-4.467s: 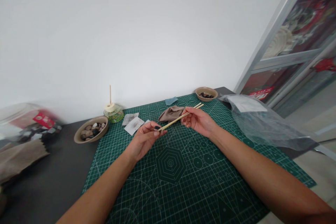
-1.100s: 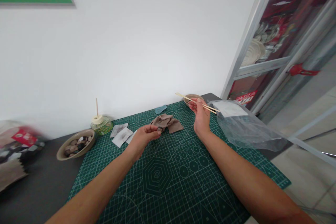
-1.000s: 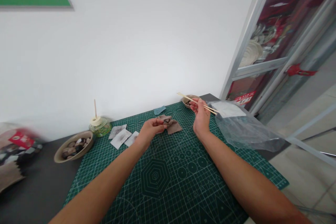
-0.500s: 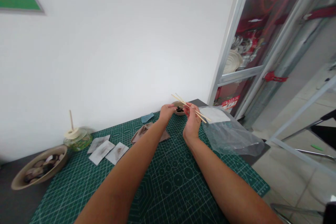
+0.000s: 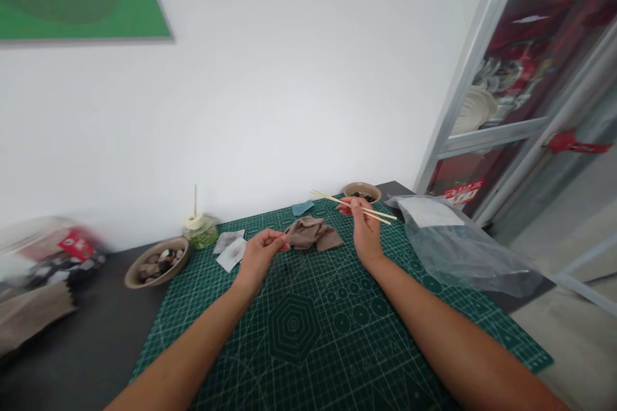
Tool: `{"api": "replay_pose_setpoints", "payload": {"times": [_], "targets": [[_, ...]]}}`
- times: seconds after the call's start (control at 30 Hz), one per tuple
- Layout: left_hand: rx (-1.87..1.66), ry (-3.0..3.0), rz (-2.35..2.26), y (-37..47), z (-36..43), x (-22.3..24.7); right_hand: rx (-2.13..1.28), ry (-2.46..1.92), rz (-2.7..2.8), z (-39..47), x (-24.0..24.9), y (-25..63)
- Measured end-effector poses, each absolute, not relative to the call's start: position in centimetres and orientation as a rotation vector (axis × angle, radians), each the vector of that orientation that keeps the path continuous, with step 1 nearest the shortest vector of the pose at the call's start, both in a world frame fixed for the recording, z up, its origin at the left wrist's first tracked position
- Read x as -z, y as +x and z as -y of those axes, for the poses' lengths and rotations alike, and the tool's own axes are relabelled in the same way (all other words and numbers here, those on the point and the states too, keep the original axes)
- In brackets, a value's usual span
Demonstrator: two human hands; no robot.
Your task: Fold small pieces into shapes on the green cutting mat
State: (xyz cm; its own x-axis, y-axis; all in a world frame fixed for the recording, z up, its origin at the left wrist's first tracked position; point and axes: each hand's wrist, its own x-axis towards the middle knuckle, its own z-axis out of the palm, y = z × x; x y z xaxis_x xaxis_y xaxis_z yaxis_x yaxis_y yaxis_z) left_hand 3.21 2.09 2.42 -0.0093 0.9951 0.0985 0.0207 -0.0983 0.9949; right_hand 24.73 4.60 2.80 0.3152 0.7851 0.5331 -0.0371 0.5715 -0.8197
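So from my head cam, both forearms reach in from the bottom and my hands are up over the green cutting mat (image 5: 337,359), pretty well apart. My right hand (image 5: 364,221) has its fingers curled around a pair of chopsticks (image 5: 378,212), tips aimed off to the left and the back ends sticking out to the right. My left hand (image 5: 260,255) is reaching forward with thumb and fingers bunched close, but honestly I can't tell if they're actually closed or pinching something small. Container-wise, just past my right grip there's a tan bowl (image 5: 361,186) with dark bits (image 5: 364,196) in it, and way out left of my left hand a bigger brown bowl (image 5: 161,280) holding a mix of brown, black and whitish pebbly pieces (image 5: 161,263). Between that one and my left hand, farther back, there's a glass bottle (image 5: 202,236) with a stick poking up. The brown cloth (image 5: 308,233) lies crumpled between my hands, right by my left fingertips, and the chopsticks' tips are above and beyond it.
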Motion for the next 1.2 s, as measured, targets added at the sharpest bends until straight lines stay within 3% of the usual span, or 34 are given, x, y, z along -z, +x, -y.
{"api": "replay_pose_setpoints", "payload": {"times": [0.23,0.53,0.83,1.2], "targets": [[-1.251,1.387,-1.313,-0.7,0.6,-1.2,-0.798,-0.829,1.364,-2.4,-2.6,21.1],[-1.089,1.583,-1.382,-1.0,0.4,-0.6,-0.91,-0.699,1.614,-5.8,-7.5,10.4],[-1.001,1.848,-1.568,-1.2,0.7,0.2,-0.43,-0.839,2.11,-9.7,-10.6,0.9],[-0.934,1.922,-1.598,-1.4,1.0,-0.1,-0.284,-1.047,2.285,-10.4,-14.0,-3.3]]}}
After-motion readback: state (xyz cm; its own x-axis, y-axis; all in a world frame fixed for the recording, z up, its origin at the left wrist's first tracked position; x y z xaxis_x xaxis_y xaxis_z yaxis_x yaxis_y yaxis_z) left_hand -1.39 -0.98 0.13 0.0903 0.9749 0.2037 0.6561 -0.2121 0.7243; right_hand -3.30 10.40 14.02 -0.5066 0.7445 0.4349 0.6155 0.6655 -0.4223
